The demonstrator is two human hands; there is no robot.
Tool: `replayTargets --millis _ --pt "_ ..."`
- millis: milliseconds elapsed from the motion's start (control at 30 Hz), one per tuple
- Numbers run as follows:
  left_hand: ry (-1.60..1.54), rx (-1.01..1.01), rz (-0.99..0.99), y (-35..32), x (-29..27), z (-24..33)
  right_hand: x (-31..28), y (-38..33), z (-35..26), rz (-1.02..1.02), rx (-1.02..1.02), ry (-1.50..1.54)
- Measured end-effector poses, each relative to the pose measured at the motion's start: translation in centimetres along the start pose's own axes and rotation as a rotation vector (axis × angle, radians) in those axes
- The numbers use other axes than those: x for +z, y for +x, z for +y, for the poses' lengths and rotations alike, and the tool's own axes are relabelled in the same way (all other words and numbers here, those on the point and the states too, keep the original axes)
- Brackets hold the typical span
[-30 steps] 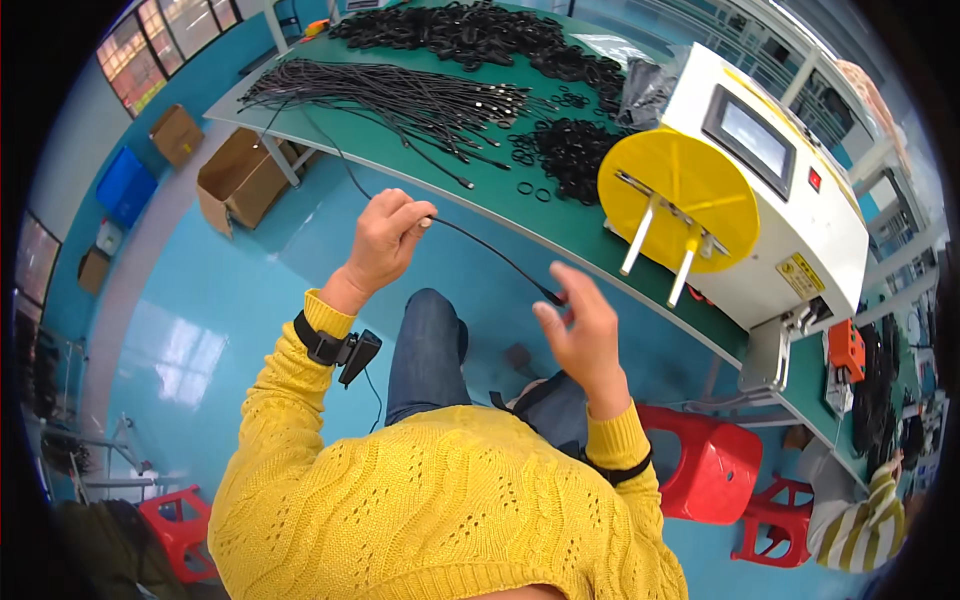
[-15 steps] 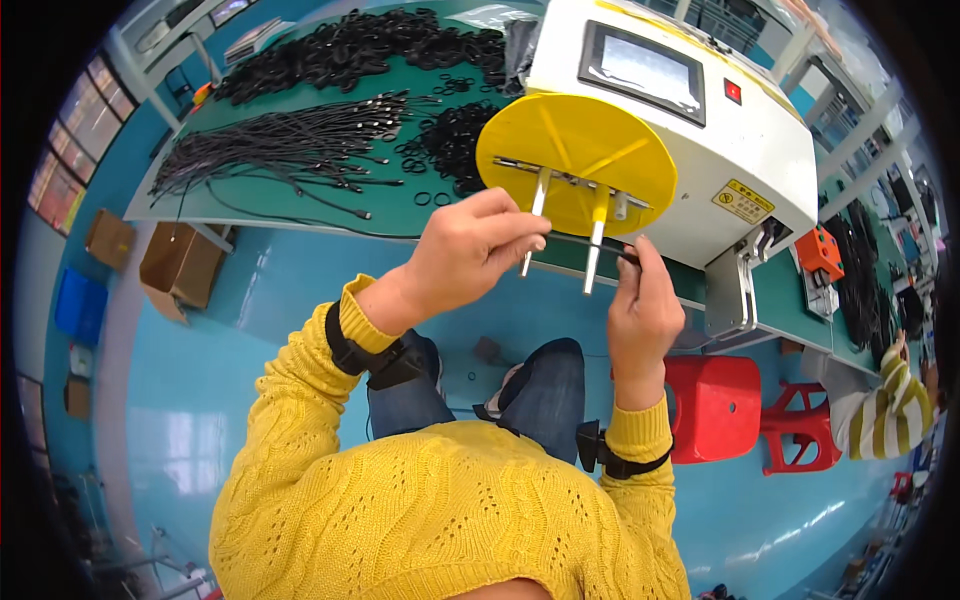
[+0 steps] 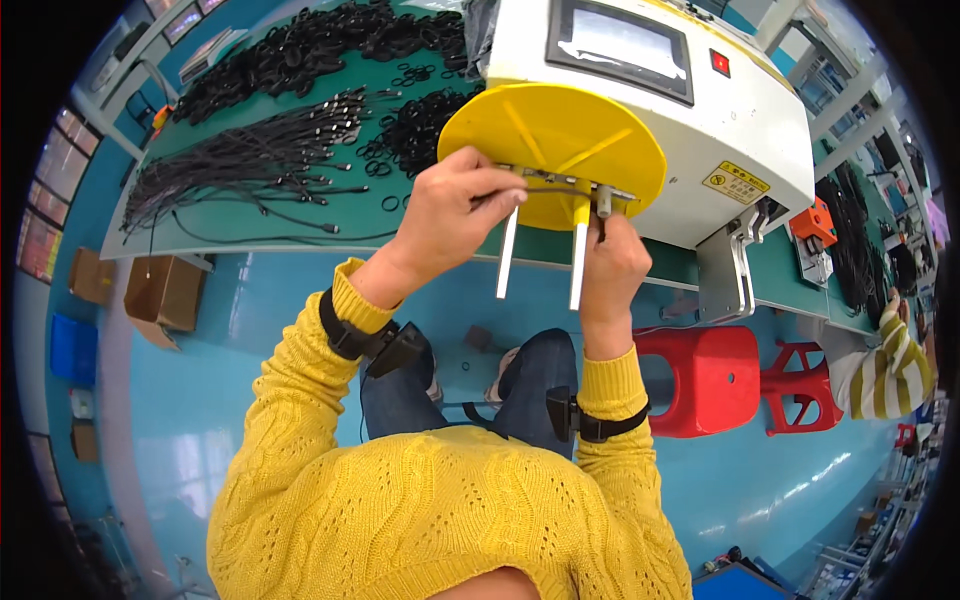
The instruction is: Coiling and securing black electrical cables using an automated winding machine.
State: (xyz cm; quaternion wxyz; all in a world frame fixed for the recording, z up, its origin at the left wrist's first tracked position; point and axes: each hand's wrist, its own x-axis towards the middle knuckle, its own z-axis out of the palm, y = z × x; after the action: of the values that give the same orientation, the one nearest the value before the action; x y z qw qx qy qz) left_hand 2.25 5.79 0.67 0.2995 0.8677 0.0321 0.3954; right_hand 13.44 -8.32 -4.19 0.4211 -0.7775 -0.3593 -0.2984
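A yellow disc (image 3: 545,125) on the front of a white machine carries two long metal posts, a left post (image 3: 508,255) and a right post (image 3: 579,258), plus a short peg (image 3: 604,201). Between my hands a black cable (image 3: 550,190) runs across the posts, close to the disc. My left hand (image 3: 445,215) pinches it beside the left post, thumb and forefinger together. Just below the short peg is my right hand (image 3: 613,268), closed around the cable's other end; a short dark piece shows above its fingers, and the fingertips are partly hidden.
The white machine (image 3: 650,130) bears a screen (image 3: 622,50) and a red switch (image 3: 719,62). A bundle of black cables (image 3: 250,160) and piles of black rings (image 3: 425,130) lie on the green table (image 3: 200,232). Red stools (image 3: 705,380) stand at right, near another person's striped sleeve (image 3: 885,375).
Both hands have moved in toward the disc, carrying the cable from partway along the posts to near their bases. My right hand has come in below the short peg. The view has shifted slightly.
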Motion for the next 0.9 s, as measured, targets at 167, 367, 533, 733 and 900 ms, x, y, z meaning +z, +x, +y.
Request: replayTargets --millis 167,367,533,733,900 --pt "-0.070 -0.052 0.016 -0.4 0.2 -0.2 -0.5 0.0 0.7 -0.005 -0.008 0.077" --pt "-0.216 -0.174 0.042 -1.8 0.3 -0.2 -2.9 -3.6 2.3 -0.110 0.151 0.231" --pt "-0.183 -0.175 0.041 -2.5 0.0 -0.4 -4.0 -8.4 3.1 -0.311 0.263 0.288" --pt "-0.173 -0.164 0.080 -2.8 -0.6 0.1 -4.7 -11.2 2.7 -0.436 0.293 0.323" --pt "-0.032 0.015 0.087 -2.8 -1.7 1.0 -5.5 -11.9 2.1 -0.508 0.341 0.329"
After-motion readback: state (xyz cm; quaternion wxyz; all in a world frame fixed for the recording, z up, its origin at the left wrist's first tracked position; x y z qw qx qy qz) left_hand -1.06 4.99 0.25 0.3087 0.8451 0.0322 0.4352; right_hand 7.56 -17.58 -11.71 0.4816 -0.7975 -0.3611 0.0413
